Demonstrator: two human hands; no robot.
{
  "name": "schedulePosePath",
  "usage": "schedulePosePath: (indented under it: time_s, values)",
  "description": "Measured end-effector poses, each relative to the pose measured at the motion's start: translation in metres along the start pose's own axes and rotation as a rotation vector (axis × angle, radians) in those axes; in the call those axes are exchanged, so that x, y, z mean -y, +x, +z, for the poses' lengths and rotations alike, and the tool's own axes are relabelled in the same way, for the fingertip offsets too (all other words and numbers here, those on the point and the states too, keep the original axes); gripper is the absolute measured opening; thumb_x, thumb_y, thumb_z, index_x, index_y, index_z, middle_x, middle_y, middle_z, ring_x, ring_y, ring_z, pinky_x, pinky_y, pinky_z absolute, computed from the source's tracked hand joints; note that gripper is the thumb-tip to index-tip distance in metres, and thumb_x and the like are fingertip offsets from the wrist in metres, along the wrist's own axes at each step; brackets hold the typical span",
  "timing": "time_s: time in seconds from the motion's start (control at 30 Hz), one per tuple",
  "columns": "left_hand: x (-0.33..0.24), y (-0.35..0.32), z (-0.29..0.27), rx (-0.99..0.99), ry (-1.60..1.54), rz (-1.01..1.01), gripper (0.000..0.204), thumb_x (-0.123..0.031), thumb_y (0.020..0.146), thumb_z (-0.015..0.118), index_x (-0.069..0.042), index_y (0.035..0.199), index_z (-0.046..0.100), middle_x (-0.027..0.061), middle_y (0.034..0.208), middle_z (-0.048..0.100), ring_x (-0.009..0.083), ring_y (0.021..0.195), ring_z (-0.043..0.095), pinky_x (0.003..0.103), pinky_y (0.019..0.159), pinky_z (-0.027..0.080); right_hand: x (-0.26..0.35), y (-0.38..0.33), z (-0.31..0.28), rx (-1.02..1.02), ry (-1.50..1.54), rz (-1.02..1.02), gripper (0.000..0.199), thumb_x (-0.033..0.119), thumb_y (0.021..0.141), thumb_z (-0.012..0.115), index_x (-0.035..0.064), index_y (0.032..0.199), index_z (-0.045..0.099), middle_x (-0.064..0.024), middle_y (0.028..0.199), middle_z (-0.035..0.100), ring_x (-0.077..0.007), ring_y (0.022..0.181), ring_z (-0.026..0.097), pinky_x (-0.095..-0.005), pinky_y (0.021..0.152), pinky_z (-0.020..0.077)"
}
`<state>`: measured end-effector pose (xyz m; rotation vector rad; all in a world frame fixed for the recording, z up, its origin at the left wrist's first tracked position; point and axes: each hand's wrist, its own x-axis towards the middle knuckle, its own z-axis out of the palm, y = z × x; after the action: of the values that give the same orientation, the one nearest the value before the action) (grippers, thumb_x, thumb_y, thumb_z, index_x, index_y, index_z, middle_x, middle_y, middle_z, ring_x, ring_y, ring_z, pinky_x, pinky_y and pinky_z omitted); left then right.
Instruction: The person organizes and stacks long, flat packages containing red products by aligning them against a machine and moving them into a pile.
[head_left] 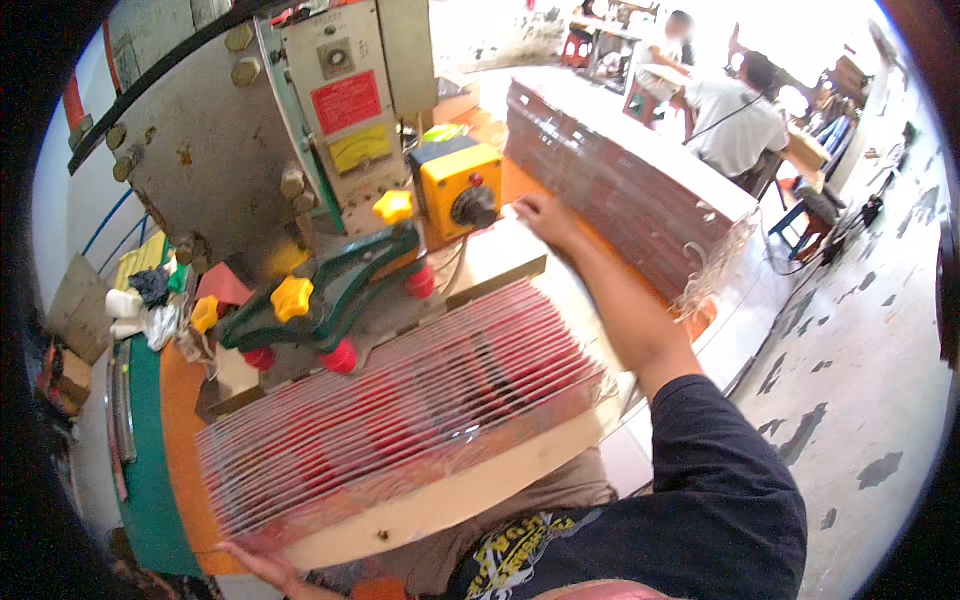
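A row of thin red-and-grey printed sheets or cards (pixel 400 400) lies overlapped in stepped lines on a pale wooden board (pixel 440 510) in front of me. My left hand (pixel 262 568) is at the near left corner of the board, fingers stretched out along its edge and partly cut off by the picture's lower rim. With my right arm reaching forward, my right hand (pixel 543 220) is beside the far right end of the board, near a yellow control box (pixel 458 185) with a black knob. Its fingers are curled; what is between them is too small to tell.
Just beyond the sheets stands a machine with a dark green clamp (pixel 375 270), yellow star knobs and red rubber feet. A control panel (pixel 345 110) rises behind it. A long wrapped stack (pixel 610 180) stands at right. Farther off, a person (pixel 735 120) in white sits.
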<state>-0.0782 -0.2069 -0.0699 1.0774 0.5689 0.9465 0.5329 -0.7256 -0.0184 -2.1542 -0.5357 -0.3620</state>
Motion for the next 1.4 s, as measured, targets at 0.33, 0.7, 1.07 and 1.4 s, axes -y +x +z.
schedulePosePath:
  time_s: [0.33,0.7,1.07,1.4]
  values:
    - [-0.047,-0.042,0.116,-0.055,0.178,0.019,0.096,-0.073,0.091,0.043,0.001,0.150,0.030,0.0172,0.158,0.028,0.0357,0.140,0.033,0.048,0.114,0.033,-0.006,-0.009,-0.024,0.028,-0.156,-0.002,0.036,0.035,0.095,0.062,0.0014,0.106,0.069,-0.0169,0.099,0.072,-0.0254,0.089,0.069,-0.0377,0.080,0.0512]
    - [-0.014,0.000,0.041,-0.117,-0.016,0.031,0.085,-0.067,0.097,0.038,0.000,0.149,0.031,0.0139,0.149,0.039,0.0267,0.135,0.040,0.042,0.110,0.037,-0.012,-0.006,-0.017,-0.070,-0.054,-0.008,0.035,0.019,0.094,0.058,0.0016,0.124,0.053,-0.0213,0.123,0.064,-0.0343,0.115,0.062,-0.0401,0.097,0.0487]
    - [-0.023,-0.011,0.060,-0.124,0.073,0.059,0.085,-0.070,0.095,0.038,-0.004,0.148,0.030,0.0134,0.142,0.045,0.0260,0.115,0.052,0.040,0.088,0.050,-0.030,0.006,-0.013,0.048,-0.289,-0.368,0.015,0.011,0.094,0.049,0.0076,0.104,0.059,-0.0174,0.119,0.061,-0.0364,0.124,0.052,-0.0478,0.118,0.0265]
    - [-0.024,-0.015,0.069,-0.202,0.132,0.071,0.094,-0.069,0.096,0.037,-0.002,0.157,0.012,0.0172,0.159,0.022,0.0291,0.145,0.026,0.044,0.120,0.022,-0.006,-0.003,-0.013,0.152,-0.156,-0.307,0.026,0.000,0.090,0.048,0.0110,0.100,0.069,-0.0203,0.142,0.050,-0.0370,0.144,0.032,-0.0453,0.122,0.0179]
